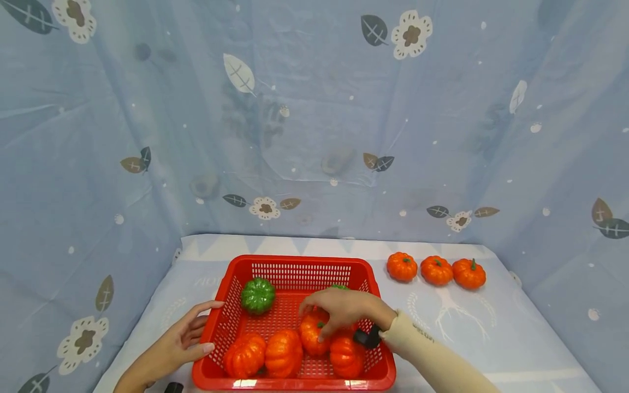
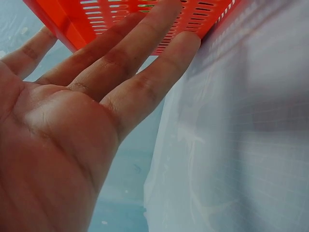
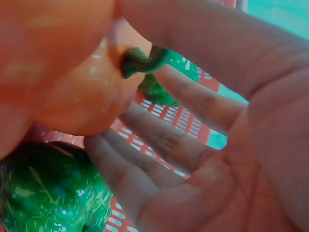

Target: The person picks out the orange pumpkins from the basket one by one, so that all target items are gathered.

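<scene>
A red plastic basket (image 1: 303,385) with slotted walls stands on the table in the head view. My left hand (image 1: 172,341) is at its left side, fingertips and thumb against the wall. In the left wrist view its fingers (image 2: 140,92) are fairly straight. My right hand (image 1: 339,305) reaches into the basket and grips an orange toy pumpkin (image 1: 312,334) between thumb and fingers. Its green stem (image 3: 145,62) shows in the right wrist view. Beside it lie more orange pumpkins (image 1: 284,353). A green pumpkin (image 1: 257,296) sits in the back left of the basket.
Three small orange pumpkins (image 1: 437,271) stand in a row on the table to the right of the basket. Another green pumpkin (image 1: 340,286) is mostly hidden behind my right hand. A blue patterned curtain (image 1: 314,136) encloses the back and sides of the table.
</scene>
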Tool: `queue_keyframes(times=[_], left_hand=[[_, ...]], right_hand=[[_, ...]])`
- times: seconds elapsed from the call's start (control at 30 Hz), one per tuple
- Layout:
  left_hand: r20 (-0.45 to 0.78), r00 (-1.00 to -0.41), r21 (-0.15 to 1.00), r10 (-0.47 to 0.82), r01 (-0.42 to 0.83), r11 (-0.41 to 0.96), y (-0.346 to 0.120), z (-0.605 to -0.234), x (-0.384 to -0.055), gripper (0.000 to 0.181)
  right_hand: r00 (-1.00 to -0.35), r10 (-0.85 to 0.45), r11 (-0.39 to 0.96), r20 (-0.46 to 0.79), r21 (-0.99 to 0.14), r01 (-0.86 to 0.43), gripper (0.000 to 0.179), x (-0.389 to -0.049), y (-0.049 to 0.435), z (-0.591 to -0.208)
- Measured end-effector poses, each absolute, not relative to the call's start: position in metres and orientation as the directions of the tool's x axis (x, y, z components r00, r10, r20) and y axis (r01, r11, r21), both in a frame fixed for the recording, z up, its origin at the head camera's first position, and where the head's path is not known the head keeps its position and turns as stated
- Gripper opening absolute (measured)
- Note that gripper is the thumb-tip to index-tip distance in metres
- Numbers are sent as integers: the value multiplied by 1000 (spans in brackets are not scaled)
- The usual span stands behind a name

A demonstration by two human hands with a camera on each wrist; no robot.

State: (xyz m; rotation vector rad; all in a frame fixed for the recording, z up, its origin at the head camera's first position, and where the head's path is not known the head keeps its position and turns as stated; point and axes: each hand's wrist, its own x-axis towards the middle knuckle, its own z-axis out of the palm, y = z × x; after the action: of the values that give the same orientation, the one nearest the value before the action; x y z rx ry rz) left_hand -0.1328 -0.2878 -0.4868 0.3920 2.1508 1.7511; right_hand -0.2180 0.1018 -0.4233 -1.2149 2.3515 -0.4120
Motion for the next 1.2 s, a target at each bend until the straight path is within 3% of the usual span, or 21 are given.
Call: queue_keyframes(times=[0.2,0.6,0.93,1.2], left_hand=[[-71,-903,981,423,14,195,-288,-485,-130,72],[-52,-903,982,427,31,186,-288,-487,-132,71],[-60,-904,980,424,27,196,-289,-486,-132,73],[-102,-918,973,384,-12,230,-285,-486,-130,72]], right_hand=[[-516,-825,563,-232,-423,-710,51,-221,100,-426],[-448,-855,518,-262,-366,-773,62,-220,98,-428],[-472,-862,506,-183,-353,-787,68,-220,97,-427],[-480,-876,453,-50,-426,-783,72,-225,106,-427]])
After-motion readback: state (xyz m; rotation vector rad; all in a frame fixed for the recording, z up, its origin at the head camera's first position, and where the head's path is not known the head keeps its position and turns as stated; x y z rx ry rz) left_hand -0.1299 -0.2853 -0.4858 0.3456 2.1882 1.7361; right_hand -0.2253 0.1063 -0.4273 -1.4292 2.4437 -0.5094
